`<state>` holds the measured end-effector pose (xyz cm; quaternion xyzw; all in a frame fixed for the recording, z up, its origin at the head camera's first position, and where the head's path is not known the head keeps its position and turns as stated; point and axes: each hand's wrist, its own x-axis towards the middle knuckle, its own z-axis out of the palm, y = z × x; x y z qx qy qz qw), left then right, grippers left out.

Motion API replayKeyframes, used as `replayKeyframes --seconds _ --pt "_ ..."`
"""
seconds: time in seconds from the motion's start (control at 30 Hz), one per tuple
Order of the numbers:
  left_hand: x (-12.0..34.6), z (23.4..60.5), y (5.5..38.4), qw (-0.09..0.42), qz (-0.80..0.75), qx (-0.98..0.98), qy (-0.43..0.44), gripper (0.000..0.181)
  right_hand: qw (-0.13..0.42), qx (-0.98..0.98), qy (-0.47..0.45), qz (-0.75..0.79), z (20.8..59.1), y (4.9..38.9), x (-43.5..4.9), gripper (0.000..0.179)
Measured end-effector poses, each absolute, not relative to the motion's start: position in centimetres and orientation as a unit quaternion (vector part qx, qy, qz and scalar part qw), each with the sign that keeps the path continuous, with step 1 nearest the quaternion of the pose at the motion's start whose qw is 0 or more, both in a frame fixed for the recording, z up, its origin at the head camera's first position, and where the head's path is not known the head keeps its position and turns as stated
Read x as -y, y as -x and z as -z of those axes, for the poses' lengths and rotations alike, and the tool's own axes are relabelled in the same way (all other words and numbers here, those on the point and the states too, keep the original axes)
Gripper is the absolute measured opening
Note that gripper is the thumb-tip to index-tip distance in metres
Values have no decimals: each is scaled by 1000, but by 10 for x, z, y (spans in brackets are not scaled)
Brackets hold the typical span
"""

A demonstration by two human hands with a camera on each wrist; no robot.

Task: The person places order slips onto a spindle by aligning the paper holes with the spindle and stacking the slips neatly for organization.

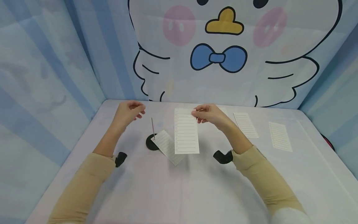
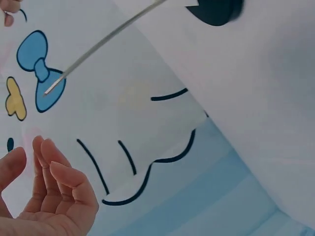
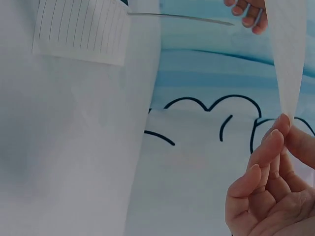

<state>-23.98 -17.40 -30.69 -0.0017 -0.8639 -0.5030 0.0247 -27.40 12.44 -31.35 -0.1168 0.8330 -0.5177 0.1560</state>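
The right hand (image 1: pixel 209 115) pinches a lined paper slip (image 1: pixel 186 133) by its upper right edge, just right of the spike (image 1: pixel 152 126); the left hand (image 1: pixel 126 114), left of the spike, holds nothing, thumb and fingers apart. The slip looks light, limp and easily creased, best pinched at an edge. Another slip (image 1: pixel 168 147) meets the spike's foot, partly over its black base (image 1: pixel 149 146); a third slip (image 1: pixel 246 125) and a fourth slip (image 1: pixel 280 137) lie well right of the spike.

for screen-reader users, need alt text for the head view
A person's right hand holds up a lined slip; the left hand is raised, empty. Between them on the table, another slip overlaps the black base of a spike, and more slips lie at right.
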Motion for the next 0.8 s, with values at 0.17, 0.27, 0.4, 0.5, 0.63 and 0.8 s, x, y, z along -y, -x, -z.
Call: replayKeyframes --seconds 0.17,0.27,0.4,0.5,0.63,0.8 --pt "160 296 233 20 497 866 41 29 160 -838 144 502 311 271 -106 29" --pt "152 294 231 -8 484 872 66 27 161 -839 162 494 309 267 -97 26" --pt "145 292 228 -48 464 881 85 27 166 -837 182 488 304 262 -87 24" --pt "143 289 227 -66 451 885 95 26 172 -835 192 486 302 259 -82 22" --pt "143 287 228 -90 441 886 111 24 177 -836 200 480 300 257 -79 21" --pt "147 288 230 -124 423 889 121 22 178 -837 206 476 300 257 -79 22"
